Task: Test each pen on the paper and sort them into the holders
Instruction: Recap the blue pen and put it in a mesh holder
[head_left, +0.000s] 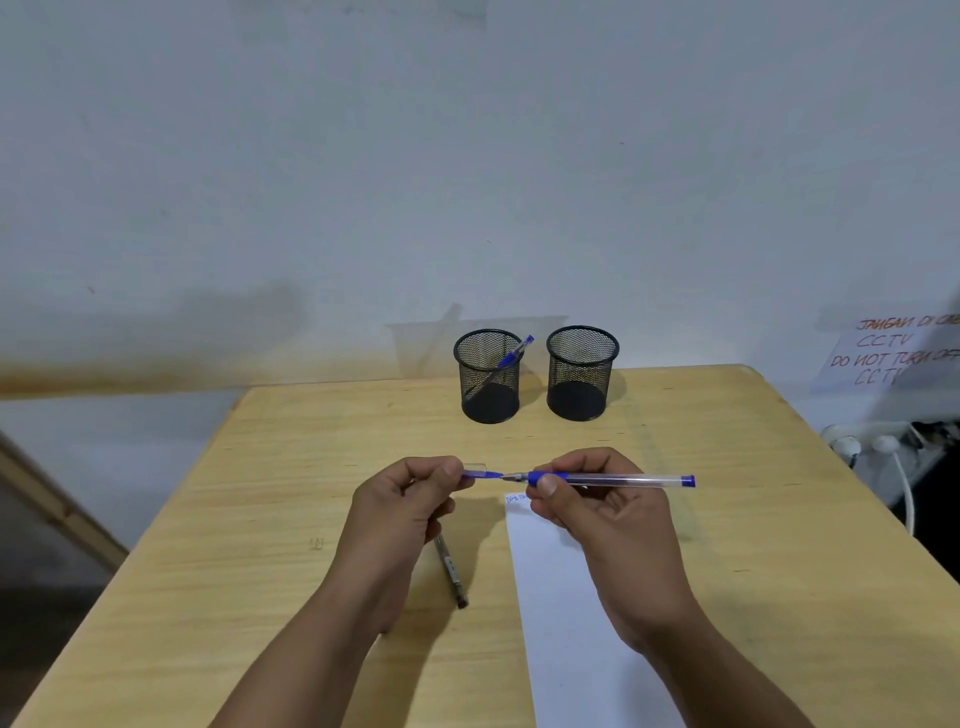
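My right hand (587, 499) pinches a clear blue pen (623, 480) near its bare tip, held level above the table. Just left of that tip, my left hand (410, 493) pinches the pen's clear blue cap (480, 473), a small gap apart from it. A white paper strip (561, 613) lies under my right hand, with small blue writing at its top. A dark pen (451, 571) lies on the table by my left wrist. Two black mesh holders stand at the back: the left holder (488, 376) has a blue pen (511, 356) in it, the right holder (581, 374) looks empty.
The wooden table (260, 519) stands against a pale wall. A clear plastic container (421, 345) sits behind the left holder. At the right edge are a handwritten CCTV notice (888, 358) and a power strip with plugs (878, 447).
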